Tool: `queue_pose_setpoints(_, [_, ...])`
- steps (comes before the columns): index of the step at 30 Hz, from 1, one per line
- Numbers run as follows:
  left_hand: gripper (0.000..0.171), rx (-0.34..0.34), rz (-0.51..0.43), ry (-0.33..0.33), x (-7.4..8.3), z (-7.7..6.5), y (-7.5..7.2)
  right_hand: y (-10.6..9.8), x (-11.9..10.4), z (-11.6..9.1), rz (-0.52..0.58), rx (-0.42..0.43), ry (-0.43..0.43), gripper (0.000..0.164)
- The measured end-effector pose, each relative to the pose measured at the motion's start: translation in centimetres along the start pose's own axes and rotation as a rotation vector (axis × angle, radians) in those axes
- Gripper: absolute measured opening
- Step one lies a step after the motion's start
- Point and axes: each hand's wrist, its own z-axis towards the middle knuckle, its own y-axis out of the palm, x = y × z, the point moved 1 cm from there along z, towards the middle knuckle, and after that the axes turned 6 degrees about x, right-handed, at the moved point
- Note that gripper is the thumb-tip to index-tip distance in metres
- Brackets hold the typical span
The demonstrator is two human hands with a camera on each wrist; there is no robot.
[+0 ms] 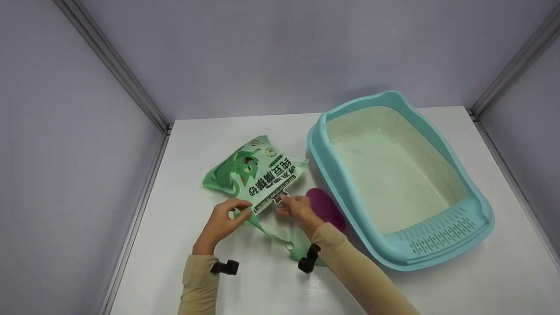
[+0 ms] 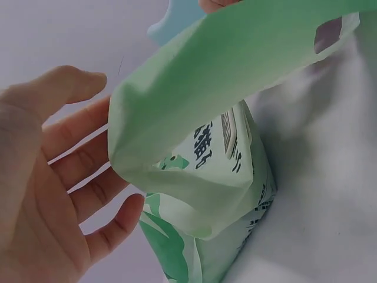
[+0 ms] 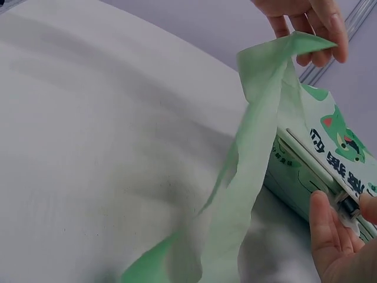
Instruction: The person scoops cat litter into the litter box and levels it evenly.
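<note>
A green and white cat litter bag [image 1: 258, 170], printed with a cartoon cat, lies tilted on the table. A striped black-and-white band runs along its near edge. My right hand [image 1: 298, 210] pinches the bag at that edge, thumb above and fingers below a small dark piece [image 3: 349, 204]. A pale green torn strip of the bag [image 3: 253, 147] hangs from the near left corner down toward the table. By that corner is my left hand [image 2: 53, 177], thumb apart and fingers loosely spread, the fingertips partly hidden behind the green flap.
To the right stands a large light-blue litter box [image 1: 321, 148] with a slotted front ledge. A purple oval thing [image 1: 324, 210] lies beside it, partly hidden by my right hand. Walls [image 1: 280, 57] enclose the white table [image 1: 162, 262] at the back and both sides.
</note>
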Motion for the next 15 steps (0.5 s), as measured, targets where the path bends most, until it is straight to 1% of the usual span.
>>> queue_pose_setpoints(2, [0.021, 0.042, 0.022, -0.032, -0.3, -0.1, 0.1, 0.0, 0.0, 0.0, 0.013, 0.006, 0.011, 0.024])
queue_pose_setpoints(3, [0.022, 0.07, 0.036, -0.062, -0.5, -0.1, 0.1, 0.0, 0.0, 0.0, 0.017, 0.006, 0.013, 0.023])
queue_pose_setpoints(5, [0.03, 0.115, 0.048, -0.165, -0.8, -0.3, 0.2, 0.0, 0.0, -0.1, 0.02, 0.002, 0.016, 0.024])
queue_pose_setpoints(7, [0.042, 0.137, 0.052, -0.309, -1.1, -0.4, 0.3, 0.0, 0.1, 0.0, 0.021, -0.005, 0.018, 0.024])
queue_pose_setpoints(9, [0.054, 0.124, 0.043, -0.46, -1.4, -0.6, 0.3, -0.1, 0.1, 0.0, 0.015, -0.009, 0.021, 0.025])
queue_pose_setpoints(11, [0.062, 0.086, 0.011, -0.591, -1.6, -0.7, 0.4, -0.1, 0.1, 0.1, 0.011, -0.011, 0.031, 0.026])
queue_pose_setpoints(13, [0.063, 0.052, -0.046, -0.671, -1.9, -0.7, 0.4, -0.1, 0.1, 0.2, 0.013, -0.013, 0.033, 0.026])
queue_pose_setpoints(15, [0.06, 0.035, -0.107, -0.717, -2.1, -0.7, 0.5, -0.1, 0.1, 0.2, 0.018, -0.011, 0.034, 0.026])
